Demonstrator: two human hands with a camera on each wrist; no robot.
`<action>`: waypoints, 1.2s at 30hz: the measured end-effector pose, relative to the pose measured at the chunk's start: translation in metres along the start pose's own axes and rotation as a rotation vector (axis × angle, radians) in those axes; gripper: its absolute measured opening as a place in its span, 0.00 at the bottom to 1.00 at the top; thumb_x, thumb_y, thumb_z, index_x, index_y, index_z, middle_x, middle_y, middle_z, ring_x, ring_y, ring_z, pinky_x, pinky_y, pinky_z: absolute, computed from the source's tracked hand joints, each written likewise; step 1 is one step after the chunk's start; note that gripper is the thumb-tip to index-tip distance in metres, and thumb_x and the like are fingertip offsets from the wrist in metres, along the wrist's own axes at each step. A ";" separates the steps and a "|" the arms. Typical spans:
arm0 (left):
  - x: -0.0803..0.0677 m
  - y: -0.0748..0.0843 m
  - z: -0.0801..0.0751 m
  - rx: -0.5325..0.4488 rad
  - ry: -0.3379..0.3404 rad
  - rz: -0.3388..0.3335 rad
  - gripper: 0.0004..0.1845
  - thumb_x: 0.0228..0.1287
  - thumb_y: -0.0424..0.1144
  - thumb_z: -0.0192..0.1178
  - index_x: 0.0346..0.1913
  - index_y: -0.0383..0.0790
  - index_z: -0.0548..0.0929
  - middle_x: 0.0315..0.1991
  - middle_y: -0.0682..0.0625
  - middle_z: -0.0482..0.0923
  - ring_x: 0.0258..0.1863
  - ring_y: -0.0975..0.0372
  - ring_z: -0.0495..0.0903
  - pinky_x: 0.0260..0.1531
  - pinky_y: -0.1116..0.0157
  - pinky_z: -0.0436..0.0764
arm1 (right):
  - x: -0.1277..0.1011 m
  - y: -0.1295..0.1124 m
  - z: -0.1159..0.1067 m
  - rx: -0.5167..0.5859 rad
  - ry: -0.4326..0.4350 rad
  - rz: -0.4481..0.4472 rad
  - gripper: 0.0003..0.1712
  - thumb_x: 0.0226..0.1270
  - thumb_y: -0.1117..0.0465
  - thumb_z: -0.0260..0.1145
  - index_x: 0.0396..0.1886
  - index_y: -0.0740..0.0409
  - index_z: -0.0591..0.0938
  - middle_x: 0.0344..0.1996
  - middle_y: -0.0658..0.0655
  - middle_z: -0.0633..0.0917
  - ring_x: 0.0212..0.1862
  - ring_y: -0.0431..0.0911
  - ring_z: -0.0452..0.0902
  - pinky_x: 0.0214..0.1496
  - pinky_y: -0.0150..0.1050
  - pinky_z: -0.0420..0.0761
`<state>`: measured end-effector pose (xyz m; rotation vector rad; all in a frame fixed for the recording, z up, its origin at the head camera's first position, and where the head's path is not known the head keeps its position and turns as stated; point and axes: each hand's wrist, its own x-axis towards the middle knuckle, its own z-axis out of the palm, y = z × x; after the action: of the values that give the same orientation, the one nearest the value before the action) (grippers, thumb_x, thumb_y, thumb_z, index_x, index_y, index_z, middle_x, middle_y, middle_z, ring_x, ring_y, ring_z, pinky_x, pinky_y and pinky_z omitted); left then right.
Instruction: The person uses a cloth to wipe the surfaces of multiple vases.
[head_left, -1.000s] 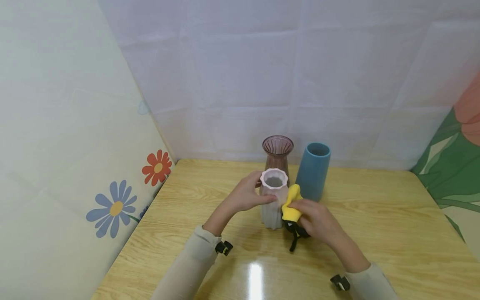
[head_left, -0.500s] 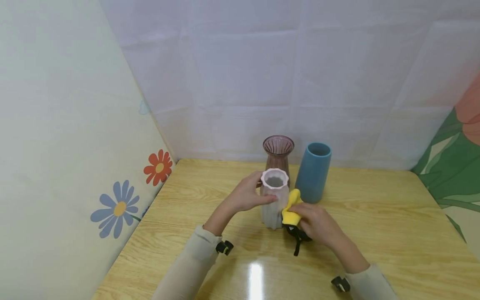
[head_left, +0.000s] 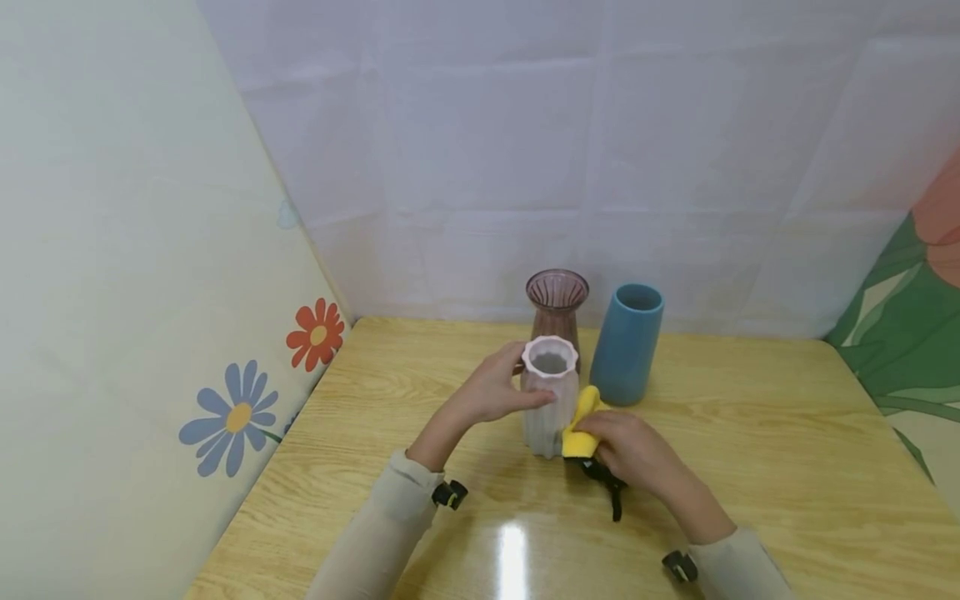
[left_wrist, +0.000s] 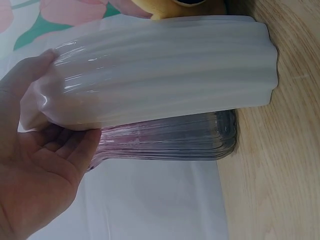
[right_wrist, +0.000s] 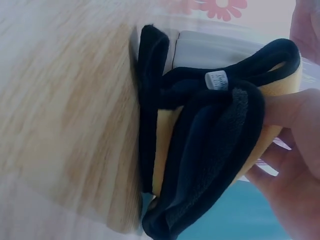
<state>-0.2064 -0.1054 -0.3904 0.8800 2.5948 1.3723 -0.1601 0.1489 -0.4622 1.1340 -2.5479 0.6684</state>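
Observation:
A whitish ribbed vase with a scalloped rim stands upright on the wooden table. My left hand holds it near the top, thumb in front and fingers round the back, as the left wrist view shows on the pale vase. My right hand pinches a yellow cleaning cloth low against the vase's right side. The right wrist view shows the cloth's dark side, black edging, a small white label and a hanging loop. It hides part of the vase there.
Close behind the whitish vase stands a purple ribbed glass vase. A blue tapered vase is to its right, just beyond the right hand. A pale sheet hangs at the table's back edge.
My right hand has slid the cloth a little down the vase's side, and the black loop has swung to the right. The left hand and the vase have kept their place.

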 end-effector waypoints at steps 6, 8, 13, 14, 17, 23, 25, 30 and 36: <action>0.001 0.001 0.000 -0.005 -0.007 0.004 0.35 0.58 0.44 0.76 0.68 0.44 0.74 0.61 0.51 0.78 0.64 0.58 0.75 0.67 0.55 0.74 | 0.002 0.002 0.002 -0.006 -0.066 -0.020 0.16 0.57 0.75 0.71 0.44 0.58 0.87 0.42 0.54 0.89 0.45 0.49 0.86 0.50 0.48 0.86; 0.001 0.001 0.000 -0.008 -0.008 0.005 0.35 0.58 0.44 0.76 0.67 0.44 0.74 0.61 0.51 0.78 0.64 0.58 0.75 0.67 0.55 0.74 | 0.003 0.003 0.004 -0.009 -0.090 -0.026 0.15 0.59 0.74 0.71 0.44 0.58 0.88 0.42 0.53 0.89 0.45 0.48 0.86 0.50 0.47 0.86; 0.001 0.001 0.000 -0.016 -0.022 0.007 0.35 0.59 0.43 0.75 0.68 0.44 0.74 0.63 0.51 0.77 0.65 0.58 0.74 0.68 0.55 0.73 | 0.003 0.005 0.008 -0.041 -0.155 -0.016 0.14 0.62 0.74 0.68 0.43 0.56 0.88 0.40 0.52 0.89 0.43 0.46 0.85 0.49 0.44 0.86; 0.002 0.002 0.000 -0.017 -0.024 0.008 0.35 0.59 0.43 0.75 0.68 0.44 0.74 0.63 0.51 0.77 0.65 0.58 0.74 0.68 0.56 0.73 | 0.003 0.005 0.008 -0.049 -0.159 -0.015 0.14 0.62 0.74 0.68 0.43 0.56 0.89 0.40 0.52 0.89 0.43 0.46 0.85 0.49 0.44 0.86; 0.002 0.002 -0.001 -0.021 -0.026 0.012 0.35 0.58 0.44 0.76 0.68 0.44 0.74 0.63 0.51 0.77 0.66 0.58 0.74 0.68 0.55 0.73 | 0.003 0.004 0.005 -0.061 -0.140 -0.008 0.14 0.61 0.74 0.68 0.43 0.56 0.89 0.40 0.52 0.89 0.43 0.46 0.86 0.49 0.45 0.86; 0.003 -0.003 -0.005 -0.065 -0.052 0.002 0.38 0.59 0.45 0.75 0.71 0.45 0.70 0.66 0.51 0.75 0.68 0.57 0.72 0.69 0.56 0.72 | -0.002 0.005 -0.021 -0.038 0.022 -0.021 0.18 0.54 0.76 0.72 0.45 0.58 0.87 0.42 0.54 0.89 0.45 0.50 0.86 0.50 0.49 0.86; 0.003 -0.005 -0.007 -0.085 -0.065 0.003 0.40 0.60 0.44 0.74 0.73 0.45 0.68 0.67 0.51 0.74 0.69 0.57 0.71 0.70 0.55 0.71 | -0.003 0.004 -0.031 -0.019 0.107 -0.019 0.23 0.50 0.78 0.73 0.46 0.58 0.87 0.43 0.55 0.89 0.46 0.52 0.86 0.50 0.51 0.87; 0.003 -0.010 -0.009 -0.098 -0.071 0.027 0.40 0.61 0.42 0.73 0.73 0.43 0.67 0.67 0.50 0.73 0.70 0.56 0.70 0.71 0.54 0.68 | -0.002 0.002 -0.050 -0.003 0.326 -0.033 0.30 0.44 0.81 0.74 0.49 0.56 0.86 0.45 0.56 0.89 0.46 0.53 0.86 0.48 0.50 0.87; -0.003 -0.007 0.002 -0.067 0.072 0.026 0.44 0.58 0.42 0.75 0.74 0.37 0.64 0.66 0.45 0.71 0.68 0.55 0.70 0.70 0.51 0.71 | 0.000 0.001 -0.057 -0.013 0.473 -0.051 0.31 0.44 0.82 0.71 0.52 0.60 0.85 0.48 0.59 0.88 0.49 0.56 0.85 0.64 0.24 0.74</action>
<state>-0.2064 -0.1091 -0.3978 0.8732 2.5804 1.5157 -0.1576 0.1783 -0.4138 0.9026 -2.1137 0.7960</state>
